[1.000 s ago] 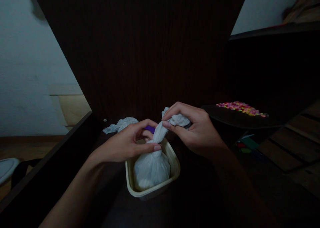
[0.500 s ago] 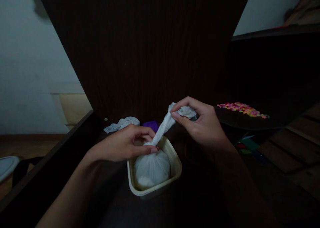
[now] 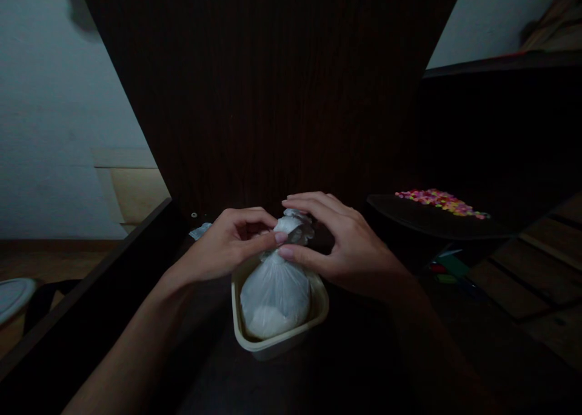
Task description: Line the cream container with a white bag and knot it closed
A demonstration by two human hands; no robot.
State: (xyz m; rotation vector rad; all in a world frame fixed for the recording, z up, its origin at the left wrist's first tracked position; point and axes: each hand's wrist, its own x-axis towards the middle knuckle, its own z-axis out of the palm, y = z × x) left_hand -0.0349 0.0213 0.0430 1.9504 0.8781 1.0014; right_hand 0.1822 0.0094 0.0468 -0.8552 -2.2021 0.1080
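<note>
Dark panel [image 3: 273, 100] rises behind the tub [image 3: 284, 342]; coloured bits [image 3: 441, 202] lie on a shelf [image 3: 402, 214] right of the tub, well apart. Bag [image 3: 275, 294] sits inside the tub, its gathered neck above the rim. Left hand [image 3: 225, 242]: thumb and forefinger pinch the neck. Right hand [image 3: 352, 239]: thumb and fingers spread apart around the bag's top, thumb tip at the neck; firmness of contact unclear.

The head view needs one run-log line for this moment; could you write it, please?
white bag: inside pale tub; left hand: pinching bag's neck; right hand: curved around gathered top
</note>
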